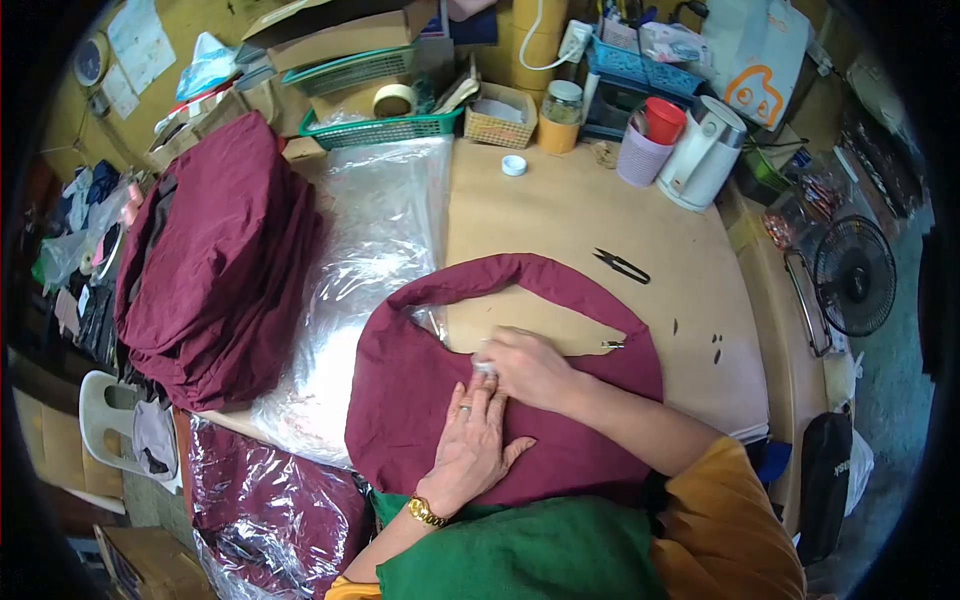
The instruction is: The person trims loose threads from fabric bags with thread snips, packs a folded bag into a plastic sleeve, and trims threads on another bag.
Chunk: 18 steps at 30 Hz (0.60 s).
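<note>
Nearest you, a green cloth point(530, 550) covers your lap, and a mustard sleeve point(735, 510) clothes your right arm. Your left wrist wears a gold watch point(427, 511). Your left hand point(474, 435) lies flat on the maroon fabric piece point(400, 400), its fingers stretched forward close together and its thumb spread to the side. The fabric lies in front of you on the counter point(560, 212), its long strap looping away from you. Just beyond your left fingertips, your right hand point(522, 366) is curled, pinching a small white item point(485, 368) against the fabric near its inner edge; you cannot tell its exact shape. To the right, a small metal piece point(612, 345) sits at the strap's inner edge.

Beyond the strap, black snips point(622, 266) lie on the counter. To your left, clear plastic sheeting point(345, 250) lies between the fabric and a tall maroon pile point(220, 270). Farther back stand a white lid point(513, 165), a lilac cup point(641, 158), a white kettle point(702, 155) and a green basket point(385, 130).
</note>
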Each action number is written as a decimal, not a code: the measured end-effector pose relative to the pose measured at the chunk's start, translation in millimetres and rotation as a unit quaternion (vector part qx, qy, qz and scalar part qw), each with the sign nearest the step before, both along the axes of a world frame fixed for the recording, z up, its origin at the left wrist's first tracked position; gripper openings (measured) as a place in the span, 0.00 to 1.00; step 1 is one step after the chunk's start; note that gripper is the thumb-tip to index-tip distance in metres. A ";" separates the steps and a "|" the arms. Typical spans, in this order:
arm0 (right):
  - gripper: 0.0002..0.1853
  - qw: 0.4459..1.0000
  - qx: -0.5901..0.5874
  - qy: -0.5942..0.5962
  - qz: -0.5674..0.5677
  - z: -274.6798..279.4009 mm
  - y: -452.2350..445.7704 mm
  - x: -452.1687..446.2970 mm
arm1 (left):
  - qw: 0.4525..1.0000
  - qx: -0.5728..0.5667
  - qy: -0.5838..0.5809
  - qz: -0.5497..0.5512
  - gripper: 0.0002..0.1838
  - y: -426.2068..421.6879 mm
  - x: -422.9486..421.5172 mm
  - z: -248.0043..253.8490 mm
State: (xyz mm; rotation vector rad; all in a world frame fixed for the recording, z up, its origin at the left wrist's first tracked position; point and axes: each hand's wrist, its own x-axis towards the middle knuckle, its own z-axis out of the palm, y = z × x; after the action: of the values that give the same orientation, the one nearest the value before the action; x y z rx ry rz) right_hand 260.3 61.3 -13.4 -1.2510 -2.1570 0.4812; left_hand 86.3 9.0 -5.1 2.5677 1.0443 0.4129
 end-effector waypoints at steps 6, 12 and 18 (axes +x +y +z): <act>0.09 0.991 0.093 -0.089 -0.040 5.2 -10.4 6.5 | 0.998 -0.003 0.054 0.031 0.51 -1.4 0.2 0.7; 0.10 0.986 0.030 -0.129 -0.102 10.7 -51.6 44.8 | 0.991 -0.068 0.089 0.079 0.58 15.6 14.1 45.9; 0.08 0.977 -0.175 0.021 -0.118 24.7 -40.8 68.4 | 0.999 -0.003 0.051 0.014 0.51 6.3 0.9 10.5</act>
State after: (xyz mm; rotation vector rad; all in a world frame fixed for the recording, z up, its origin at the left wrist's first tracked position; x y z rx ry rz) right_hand 328.7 20.5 11.4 -1.6467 -1.9086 0.8000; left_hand 87.1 15.3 5.5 2.5964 1.1144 0.2886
